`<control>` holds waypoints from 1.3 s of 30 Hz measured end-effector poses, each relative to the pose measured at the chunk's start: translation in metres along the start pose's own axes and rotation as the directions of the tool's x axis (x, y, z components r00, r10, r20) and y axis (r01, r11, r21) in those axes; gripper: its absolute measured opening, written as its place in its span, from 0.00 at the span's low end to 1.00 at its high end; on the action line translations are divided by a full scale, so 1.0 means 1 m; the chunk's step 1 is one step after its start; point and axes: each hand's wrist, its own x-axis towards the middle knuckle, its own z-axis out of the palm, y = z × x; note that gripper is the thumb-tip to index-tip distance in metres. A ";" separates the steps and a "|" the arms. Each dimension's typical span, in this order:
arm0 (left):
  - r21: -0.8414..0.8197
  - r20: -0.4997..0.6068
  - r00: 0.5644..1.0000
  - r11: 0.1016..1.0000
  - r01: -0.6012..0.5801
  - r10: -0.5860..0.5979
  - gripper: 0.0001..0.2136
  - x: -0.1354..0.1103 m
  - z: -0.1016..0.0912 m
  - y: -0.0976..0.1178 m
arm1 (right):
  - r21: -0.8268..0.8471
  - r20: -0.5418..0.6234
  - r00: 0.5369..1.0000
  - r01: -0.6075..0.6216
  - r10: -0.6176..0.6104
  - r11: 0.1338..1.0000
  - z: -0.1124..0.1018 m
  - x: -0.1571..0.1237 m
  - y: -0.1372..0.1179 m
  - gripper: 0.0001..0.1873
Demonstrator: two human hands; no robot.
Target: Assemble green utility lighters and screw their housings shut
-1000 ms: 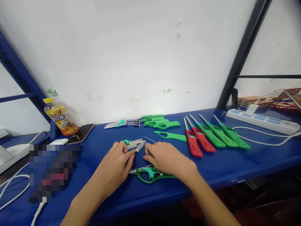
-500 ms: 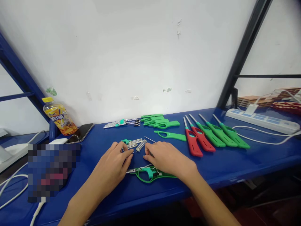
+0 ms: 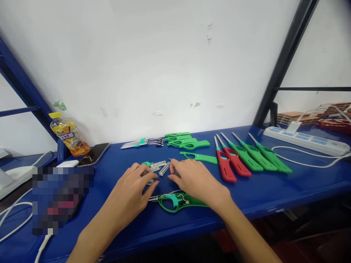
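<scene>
My left hand [image 3: 133,186] hovers over small metal parts [image 3: 150,181], its thumb and index finger apart. My right hand [image 3: 193,179] is curled, fingers and thumb drawn together; a bit of something grey shows between them, too hidden to name. Just beyond the hands lie clear lighter fuel tanks [image 3: 164,169] and a few metal pieces with a teal trigger [image 3: 147,164]. Below the hands is an opened green lighter half-shell [image 3: 171,210], holding a teal trigger, wires and a metal tube. My right wrist hides its handle end.
Several green shell halves [image 3: 194,145] and wired metal tubes [image 3: 141,143] lie at the back. Assembled red lighters [image 3: 226,170] and green lighters [image 3: 249,159] line the right. A power strip [image 3: 307,140], drink bottle [image 3: 70,135] and phone [image 3: 94,154] stand or lie around the blue table [image 3: 153,232].
My left thumb and index finger have parted, uncovering small metal parts beneath them. My right hand has shifted slightly away from me, covering more of a thin rod.
</scene>
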 end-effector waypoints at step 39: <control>-0.349 -0.372 0.899 0.932 0.095 -0.231 0.09 -0.002 -0.025 0.016 | 0.306 -0.254 0.967 0.076 0.005 0.949 0.001 0.006 -0.001 0.10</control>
